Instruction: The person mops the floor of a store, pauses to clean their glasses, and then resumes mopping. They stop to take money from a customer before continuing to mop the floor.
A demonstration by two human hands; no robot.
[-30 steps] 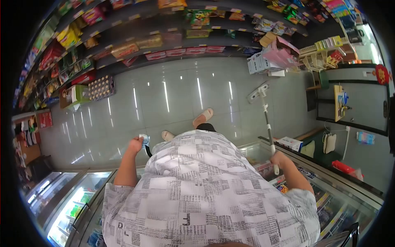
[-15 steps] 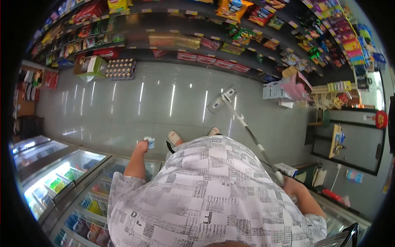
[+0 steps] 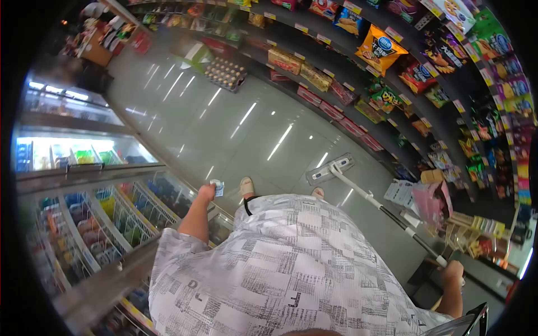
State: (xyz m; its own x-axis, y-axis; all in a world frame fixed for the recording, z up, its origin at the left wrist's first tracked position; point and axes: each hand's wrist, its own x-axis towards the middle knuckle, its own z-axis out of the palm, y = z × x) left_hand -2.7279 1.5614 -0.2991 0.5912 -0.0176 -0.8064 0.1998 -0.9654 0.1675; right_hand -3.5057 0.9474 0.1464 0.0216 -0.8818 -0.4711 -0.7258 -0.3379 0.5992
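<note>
My right hand (image 3: 453, 271) is wrapped round the top end of a flat mop's pole, out to the right of my body. The flat mop (image 3: 376, 203) slants away from it, white with a dark middle section. Its rectangular head (image 3: 330, 169) lies flat on the floor ahead of my feet. At the left, my left hand (image 3: 207, 192) is closed on a small white-and-blue piece (image 3: 218, 188), too small to tell whether paper or a packet. That hand hangs beside the edge of a glass-topped freezer (image 3: 134, 168).
Shelves of bagged snacks (image 3: 382, 49) run along the far side. On the floor stand a tray of round-topped items (image 3: 224, 74), a green-and-white box (image 3: 196, 55), and a white carton (image 3: 399, 191) beside a pink bag (image 3: 432, 203). Grey tiles (image 3: 241, 131) lie between shelves and freezers.
The view has turned, so shelves and freezers now slant across it. My right hand has swung outward with the mop's pole, away from my side. The left hand keeps its small piece.
</note>
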